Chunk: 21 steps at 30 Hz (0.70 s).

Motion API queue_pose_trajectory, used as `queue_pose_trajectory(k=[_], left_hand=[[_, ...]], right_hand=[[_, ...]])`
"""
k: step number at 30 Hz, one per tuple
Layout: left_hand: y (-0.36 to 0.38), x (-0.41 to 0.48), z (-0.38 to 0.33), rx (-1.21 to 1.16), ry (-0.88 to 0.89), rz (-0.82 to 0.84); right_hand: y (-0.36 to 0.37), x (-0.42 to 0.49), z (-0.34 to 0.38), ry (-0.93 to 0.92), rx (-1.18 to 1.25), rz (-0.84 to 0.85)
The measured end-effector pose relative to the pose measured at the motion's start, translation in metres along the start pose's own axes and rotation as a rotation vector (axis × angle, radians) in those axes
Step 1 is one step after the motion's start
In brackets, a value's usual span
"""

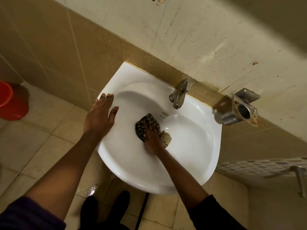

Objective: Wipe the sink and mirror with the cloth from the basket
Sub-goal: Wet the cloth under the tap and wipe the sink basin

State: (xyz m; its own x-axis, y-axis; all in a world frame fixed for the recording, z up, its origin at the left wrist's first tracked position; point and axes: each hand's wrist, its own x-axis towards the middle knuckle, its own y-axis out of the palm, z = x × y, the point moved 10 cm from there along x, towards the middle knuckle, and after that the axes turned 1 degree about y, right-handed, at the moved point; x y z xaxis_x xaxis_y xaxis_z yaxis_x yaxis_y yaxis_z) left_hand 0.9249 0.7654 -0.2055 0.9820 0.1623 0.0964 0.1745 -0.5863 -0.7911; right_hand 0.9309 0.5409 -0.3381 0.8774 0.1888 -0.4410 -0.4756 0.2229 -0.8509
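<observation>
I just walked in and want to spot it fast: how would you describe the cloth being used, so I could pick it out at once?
Start at the white sink fixed to the tiled wall. Look inside its bowl, below the metal tap. There the right hand presses down a crumpled cloth; its dark, pale-spotted pattern makes it the only patterned thing against the plain white basin.

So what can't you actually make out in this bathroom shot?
All in the head view:
- The mirror and the basket: neither is in frame.
- The sink drain: covered by the right hand pressing the cloth.
- The red bucket: cut off by the left edge.
- The small mark below the tap: too small to read.
- The left hand on the rim hides that part.
</observation>
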Motion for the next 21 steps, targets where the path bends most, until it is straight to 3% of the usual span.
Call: queue_pose_trajectory(k=[3,6,10,13,15,18,21], left_hand=[[0.002,0.001,-0.002,0.008,0.022,0.009],[0.001,0.001,-0.002,0.004,0.022,0.009],[0.001,0.001,0.000,0.011,0.004,0.023],[0.001,0.001,0.000,0.010,-0.004,0.023],[0.003,0.001,0.001,0.011,0.000,0.025],[0.004,0.002,0.002,0.007,0.003,0.022],[0.005,0.003,0.002,-0.011,0.012,0.017]], right_hand=[[0.006,-0.019,0.048,0.000,0.196,0.084],[0.014,-0.072,0.102,-0.123,0.259,0.295],[0.002,-0.151,0.070,-0.264,0.235,0.519],[-0.030,-0.137,-0.037,-0.182,-0.127,0.483],[-0.060,-0.097,-0.102,-0.160,-0.482,0.304],[-0.077,-0.052,-0.125,-0.186,-0.938,0.221],[-0.064,-0.038,-0.099,-0.267,-0.941,0.175]])
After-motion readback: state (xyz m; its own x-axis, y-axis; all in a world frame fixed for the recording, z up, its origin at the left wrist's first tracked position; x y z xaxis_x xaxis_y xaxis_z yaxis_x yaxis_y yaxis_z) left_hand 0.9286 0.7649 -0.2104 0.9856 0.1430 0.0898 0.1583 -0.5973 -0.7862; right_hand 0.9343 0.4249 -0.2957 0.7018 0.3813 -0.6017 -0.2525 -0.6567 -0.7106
